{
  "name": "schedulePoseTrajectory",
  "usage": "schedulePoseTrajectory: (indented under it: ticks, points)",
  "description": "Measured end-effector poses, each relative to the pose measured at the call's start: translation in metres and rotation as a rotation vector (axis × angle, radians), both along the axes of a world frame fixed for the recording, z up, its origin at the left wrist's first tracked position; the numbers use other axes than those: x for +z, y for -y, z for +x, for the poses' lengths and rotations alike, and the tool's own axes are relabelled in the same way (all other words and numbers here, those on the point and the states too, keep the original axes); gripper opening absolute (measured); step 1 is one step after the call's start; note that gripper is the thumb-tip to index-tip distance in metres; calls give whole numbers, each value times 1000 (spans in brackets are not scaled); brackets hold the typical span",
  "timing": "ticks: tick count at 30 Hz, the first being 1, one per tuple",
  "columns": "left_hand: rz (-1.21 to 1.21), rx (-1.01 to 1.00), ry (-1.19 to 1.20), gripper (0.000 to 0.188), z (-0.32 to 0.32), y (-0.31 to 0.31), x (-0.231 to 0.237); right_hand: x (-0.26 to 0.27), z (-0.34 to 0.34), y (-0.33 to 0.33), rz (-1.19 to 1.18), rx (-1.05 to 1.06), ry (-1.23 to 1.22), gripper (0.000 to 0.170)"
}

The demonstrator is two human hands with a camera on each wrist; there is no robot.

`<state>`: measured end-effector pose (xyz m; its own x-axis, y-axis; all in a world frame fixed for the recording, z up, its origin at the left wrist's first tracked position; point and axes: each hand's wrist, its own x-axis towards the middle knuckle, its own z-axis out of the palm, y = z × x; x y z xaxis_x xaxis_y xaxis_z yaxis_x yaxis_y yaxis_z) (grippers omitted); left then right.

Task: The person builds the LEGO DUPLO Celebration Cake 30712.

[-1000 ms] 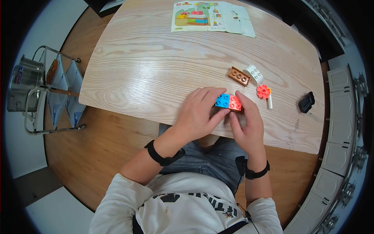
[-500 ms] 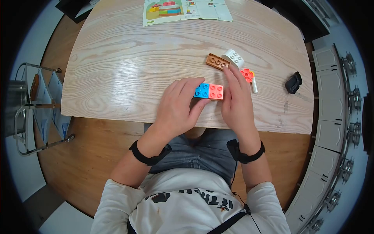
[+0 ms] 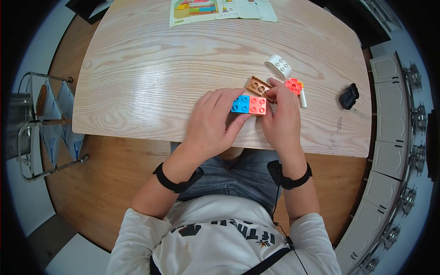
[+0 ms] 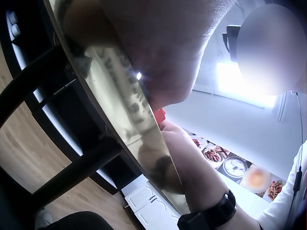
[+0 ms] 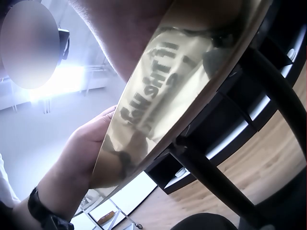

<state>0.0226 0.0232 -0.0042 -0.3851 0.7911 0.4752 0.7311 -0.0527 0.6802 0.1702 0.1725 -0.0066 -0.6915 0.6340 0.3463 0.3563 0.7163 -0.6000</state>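
A blue brick [image 3: 240, 104] and a red brick [image 3: 257, 106] sit side by side in one block near the table's front edge, studs up. My left hand [image 3: 206, 119] grips the blue end between thumb and fingers. Just behind the block lies a brown brick [image 3: 256, 85], hollow underside up. The curled fingers of my right hand [image 3: 283, 114] hold its right end, covering that part. In the left wrist view a sliver of red brick [image 4: 159, 115] shows between the hands; the right wrist view shows no bricks.
A white curved brick [image 3: 278, 66] lies behind the brown one. To the right are a red flower piece [image 3: 294, 86] with a white stick [image 3: 303, 98] beside it, and a black object [image 3: 349, 96]. An instruction sheet [image 3: 197, 17] lies at the far edge of the table [image 3: 137, 82].
My right hand has left the red brick, reached forward to the brown brick and drawn it nearer, away from the white brick. The left hand keeps its grip. The head view has shifted.
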Motion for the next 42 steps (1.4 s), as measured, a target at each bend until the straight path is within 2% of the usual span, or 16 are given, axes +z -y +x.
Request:
schedulePoseTrajectory:
  ticks: [4, 7, 13, 16, 20, 23, 26, 29, 35, 42]
  points:
    - [-8, 7, -1, 50, 0, 1, -2, -2, 6, 0, -61, 32, -51, 31]
    - [-5, 4, -16, 50, 0, 1, -1, -8, 9, 0, -284, 69, -397, 38]
    - [-12, -5, -25, 54, 0, 2, 0, -8, 13, 2, -351, 167, -376, 47]
    - [-25, -12, -14, 56, 0, 3, -1, -1, 19, -2, -326, 269, -359, 45]
    - [-30, -7, -9, 57, 0, 4, 0, -6, 15, 2, -414, 308, -522, 39]
    - [-24, 0, -8, 58, 0, 3, -2, -1, 16, 2, -381, 390, -464, 39]
    - [-20, 7, -5, 61, 1, 3, -2, 3, 17, 5, -491, 390, -434, 42]
    - [-23, 19, 13, 64, 1, 4, 0, 14, 14, 9, -362, 412, -339, 36]
    - [-21, 27, 19, 63, 2, 3, -3, 4, 16, 6, -492, 418, -355, 27]
    - [-12, 16, -1, 62, 0, 3, -2, 7, 13, 5, -278, 426, -296, 27]
